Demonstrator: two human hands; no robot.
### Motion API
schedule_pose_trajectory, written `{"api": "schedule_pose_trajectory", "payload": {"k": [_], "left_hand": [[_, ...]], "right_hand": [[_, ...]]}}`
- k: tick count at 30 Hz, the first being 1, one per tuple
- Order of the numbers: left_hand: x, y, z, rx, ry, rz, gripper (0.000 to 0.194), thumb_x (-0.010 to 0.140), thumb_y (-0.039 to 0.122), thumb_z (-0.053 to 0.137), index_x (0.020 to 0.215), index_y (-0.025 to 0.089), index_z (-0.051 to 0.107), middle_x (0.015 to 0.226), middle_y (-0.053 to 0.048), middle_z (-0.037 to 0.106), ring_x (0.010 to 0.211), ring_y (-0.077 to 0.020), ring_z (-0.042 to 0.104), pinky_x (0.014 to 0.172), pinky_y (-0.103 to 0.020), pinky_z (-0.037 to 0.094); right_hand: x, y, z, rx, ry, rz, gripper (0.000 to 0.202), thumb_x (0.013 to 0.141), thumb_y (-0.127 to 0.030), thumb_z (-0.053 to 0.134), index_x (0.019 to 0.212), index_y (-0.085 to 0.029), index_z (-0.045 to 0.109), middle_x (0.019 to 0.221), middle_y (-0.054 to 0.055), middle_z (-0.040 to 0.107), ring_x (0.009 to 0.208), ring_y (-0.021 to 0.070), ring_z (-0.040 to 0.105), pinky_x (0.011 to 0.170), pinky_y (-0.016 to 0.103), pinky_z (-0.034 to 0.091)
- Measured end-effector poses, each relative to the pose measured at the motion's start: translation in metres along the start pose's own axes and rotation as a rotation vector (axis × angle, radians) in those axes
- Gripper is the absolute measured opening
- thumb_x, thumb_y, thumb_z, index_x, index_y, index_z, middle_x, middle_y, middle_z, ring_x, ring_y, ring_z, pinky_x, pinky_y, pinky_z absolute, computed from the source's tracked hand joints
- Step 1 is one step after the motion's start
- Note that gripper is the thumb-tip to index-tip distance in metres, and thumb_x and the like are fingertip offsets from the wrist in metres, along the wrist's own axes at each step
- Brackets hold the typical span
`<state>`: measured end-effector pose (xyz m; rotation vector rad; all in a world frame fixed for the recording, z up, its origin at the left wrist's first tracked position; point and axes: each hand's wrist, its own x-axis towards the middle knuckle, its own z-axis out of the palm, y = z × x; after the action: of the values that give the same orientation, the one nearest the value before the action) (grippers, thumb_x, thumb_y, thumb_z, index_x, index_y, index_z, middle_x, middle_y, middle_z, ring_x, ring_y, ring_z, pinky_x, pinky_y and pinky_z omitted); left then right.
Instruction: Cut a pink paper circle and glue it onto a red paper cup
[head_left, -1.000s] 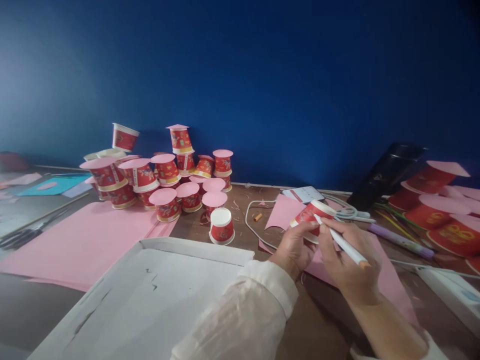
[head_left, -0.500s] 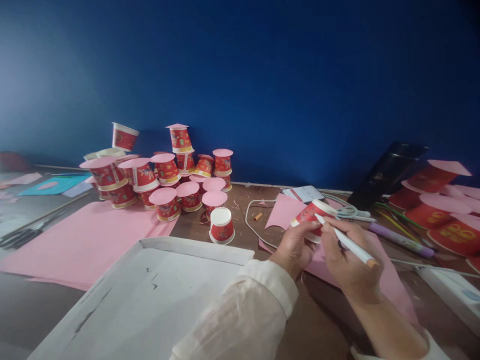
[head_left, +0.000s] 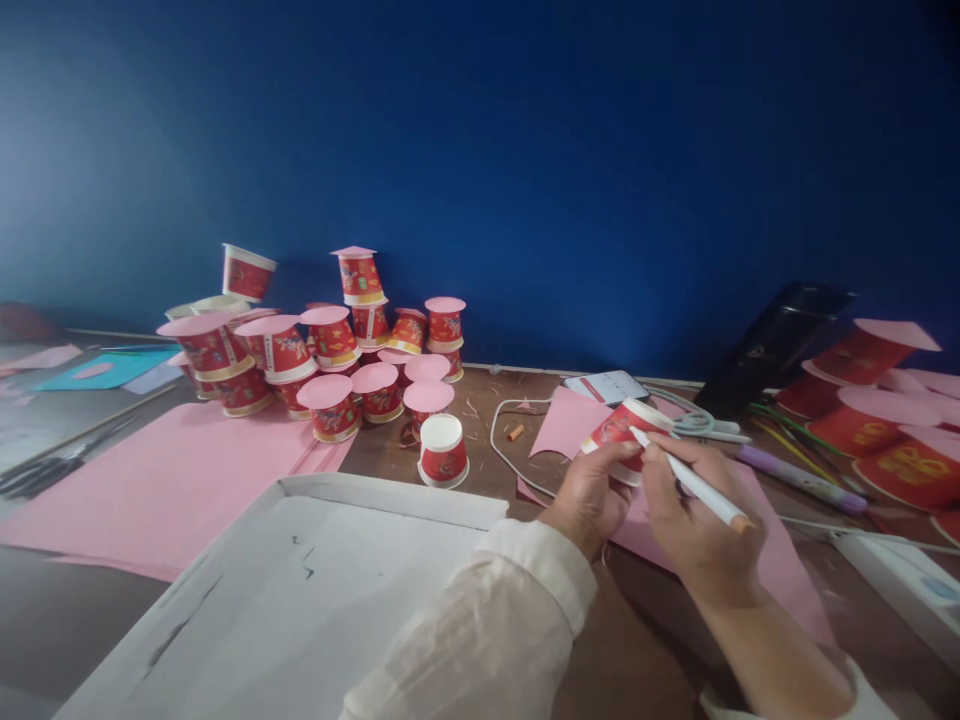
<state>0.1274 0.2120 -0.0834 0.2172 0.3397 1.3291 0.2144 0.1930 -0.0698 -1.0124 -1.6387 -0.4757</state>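
Tilted on its side, a red paper cup (head_left: 616, 430) with a white rim is gripped by my left hand (head_left: 589, 500). My right hand (head_left: 709, 530) is closed round a white marker (head_left: 701, 490) with an orange end. The marker's tip meets the side of the cup, though whether it leaves a mark is too small to tell. Beneath both hands lies a pink paper sheet (head_left: 780, 550). To the left, another red paper cup (head_left: 442, 452) stands upside down on the table.
Stacked red cups with pink discs (head_left: 326, 392) fill the back left. Pink sheets (head_left: 202, 460), scissors (head_left: 52, 470) and a white box lid (head_left: 300, 580) lie left. A cable (head_left: 495, 440), phone (head_left: 604, 387), purple pen (head_left: 802, 480), black bottle (head_left: 772, 350) and more cups (head_left: 862, 430) are right.
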Motion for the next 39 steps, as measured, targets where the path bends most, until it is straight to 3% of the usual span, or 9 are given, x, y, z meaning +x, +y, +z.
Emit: {"api": "schedule_pose_trajectory", "payload": {"k": [27,39], "left_hand": [[-0.0024,0.0025,0.0013,-0.017,-0.011,-0.021,0.031,0.054,0.015,0.081,0.083,0.014,0.072,0.08,-0.003,0.07,0.09,-0.0184,0.065,0.091,-0.028,0.043],[-0.0034,0.0038,0.0044,-0.042,0.045,-0.026,0.024,0.054,0.011,0.078,0.077,0.015,0.071,0.076,-0.002,0.069,0.075,-0.0137,0.062,0.082,-0.025,0.044]], "right_hand": [[0.0044,-0.0041,-0.0017,-0.039,0.054,-0.025,0.011,0.084,-0.016,0.065,0.092,-0.012,0.07,0.082,0.011,0.075,0.075,0.0233,0.071,0.071,0.034,0.056],[0.0043,-0.004,-0.0021,-0.067,0.048,0.005,0.012,0.085,-0.019,0.064,0.091,-0.012,0.071,0.083,0.012,0.075,0.075,0.0235,0.071,0.072,0.035,0.056]]}}
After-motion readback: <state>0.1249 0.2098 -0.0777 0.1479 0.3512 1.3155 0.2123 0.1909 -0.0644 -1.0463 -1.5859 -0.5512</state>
